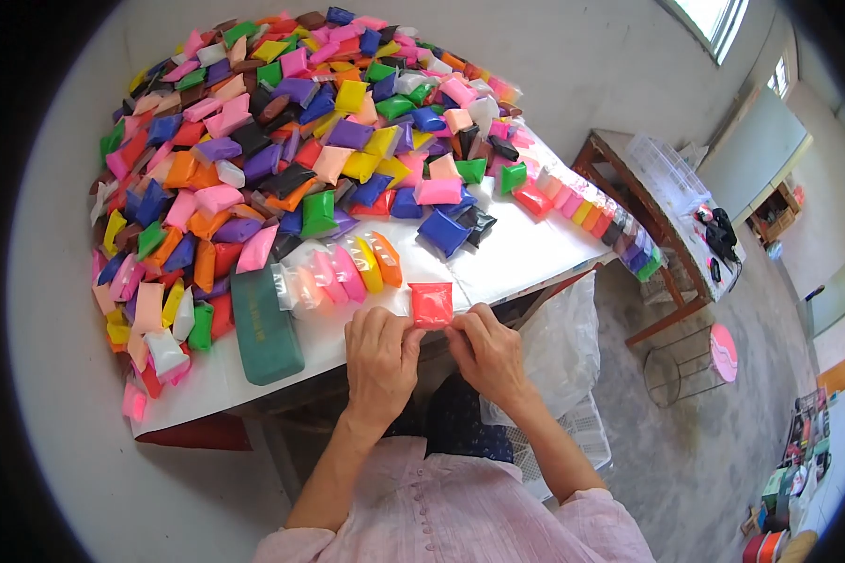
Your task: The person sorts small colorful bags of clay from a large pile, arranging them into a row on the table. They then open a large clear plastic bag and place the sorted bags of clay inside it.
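Note:
A small square red packet (432, 304) in clear film stands near the front edge of the white table. My left hand (379, 361) pinches its lower left corner between thumb and fingers. At the lower right corner, my right hand (487, 353) grips it the same way. Left of the packet lies an overlapping row of packets, with an orange packet (386, 260) and a yellow packet (367, 266) at its right end, then pink, peach and whitish ones. Beside that row rests a dark green oblong block (268, 340).
A large heap of coloured packets (282, 141) covers the back and left of the table (526, 246). Another packet row (591, 218) runs along the right edge. A clear plastic bag (561, 347) hangs to my right, above a white basket (582, 436). Farther right stand a side table (620, 155) and a pink-topped stool (723, 353).

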A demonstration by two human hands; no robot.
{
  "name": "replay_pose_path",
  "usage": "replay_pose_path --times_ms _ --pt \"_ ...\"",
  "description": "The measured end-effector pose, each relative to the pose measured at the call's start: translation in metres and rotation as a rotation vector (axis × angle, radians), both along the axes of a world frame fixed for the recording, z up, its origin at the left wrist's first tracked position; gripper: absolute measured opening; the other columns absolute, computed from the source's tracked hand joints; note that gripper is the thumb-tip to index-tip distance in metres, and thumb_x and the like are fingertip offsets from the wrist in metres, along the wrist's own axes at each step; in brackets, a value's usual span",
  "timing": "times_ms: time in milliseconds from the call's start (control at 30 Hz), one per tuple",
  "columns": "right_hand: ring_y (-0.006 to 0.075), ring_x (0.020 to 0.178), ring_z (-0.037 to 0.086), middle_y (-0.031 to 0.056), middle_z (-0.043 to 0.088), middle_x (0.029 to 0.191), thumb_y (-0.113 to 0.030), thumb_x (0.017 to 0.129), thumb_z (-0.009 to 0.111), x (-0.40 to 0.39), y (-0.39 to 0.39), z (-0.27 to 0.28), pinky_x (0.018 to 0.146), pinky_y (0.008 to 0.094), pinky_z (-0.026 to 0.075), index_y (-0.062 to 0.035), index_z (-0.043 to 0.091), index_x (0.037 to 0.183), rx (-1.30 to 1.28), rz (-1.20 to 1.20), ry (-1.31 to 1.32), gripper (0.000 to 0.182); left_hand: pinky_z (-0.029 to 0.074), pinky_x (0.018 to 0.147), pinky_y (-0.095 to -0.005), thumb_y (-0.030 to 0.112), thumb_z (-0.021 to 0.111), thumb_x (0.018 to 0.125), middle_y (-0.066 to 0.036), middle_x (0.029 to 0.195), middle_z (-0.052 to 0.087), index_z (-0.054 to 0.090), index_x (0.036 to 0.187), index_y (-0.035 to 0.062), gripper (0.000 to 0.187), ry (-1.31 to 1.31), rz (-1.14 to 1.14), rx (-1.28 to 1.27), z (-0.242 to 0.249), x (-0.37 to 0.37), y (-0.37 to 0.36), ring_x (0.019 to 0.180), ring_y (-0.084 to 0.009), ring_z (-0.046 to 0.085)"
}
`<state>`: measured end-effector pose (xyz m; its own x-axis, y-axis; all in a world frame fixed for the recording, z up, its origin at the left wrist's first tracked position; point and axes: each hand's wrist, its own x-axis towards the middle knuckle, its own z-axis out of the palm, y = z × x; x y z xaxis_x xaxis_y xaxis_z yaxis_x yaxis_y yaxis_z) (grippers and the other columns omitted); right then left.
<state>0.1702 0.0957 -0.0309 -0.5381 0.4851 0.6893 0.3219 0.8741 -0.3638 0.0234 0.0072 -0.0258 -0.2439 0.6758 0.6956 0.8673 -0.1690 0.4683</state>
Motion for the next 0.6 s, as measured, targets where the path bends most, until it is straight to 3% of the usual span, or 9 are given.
replay_pose_path --times_ms 167,367,600 --pt "0.0254 0.061 0.059 0.0087 0.052 0.078 -0.007 0.079 0.068 -0.002 -0.003 -0.001 0.051 0.0358 0.048 -0.0062 0.055 0.085 0.044 -0.032 -0.012 0.015 0.037 0.073 -0.0426 0.008 0.067 0.081 -0.011 0.083 0.048 0.054 0.083 0.0052 0.013 0.074 -0.049 0.015 0.001 -0.004 0.001 0.082 -0.031 0.048" --pt "0.02 0.059 0.053 0.0046 0.048 0.073 -0.011 0.07 0.068 -0.005 -0.002 -0.013 0.053 0.0322 0.041 -0.0092 0.048 0.075 0.323 -0.07 -0.042 0.021 0.038 0.072 -0.0418 0.007 0.066 0.078 -0.01 0.081 0.047 0.054 0.081 0.0052 0.013 0.281 -0.043 0.037 -0.008 -0.006 0.0 0.08 -0.0278 0.048" --pt "0.0183 0.058 0.05 0.0038 0.045 0.069 -0.011 0.067 0.065 0.001 -0.012 -0.027 0.052 0.0321 0.037 -0.0108 0.045 0.071 0.38 -0.064 -0.064 0.021 0.039 0.076 -0.0421 0.006 0.064 0.078 -0.01 0.079 0.049 0.053 0.08 0.0038 0.011 0.422 -0.044 0.108 -0.031 -0.01 -0.006 0.077 -0.0275 0.049"
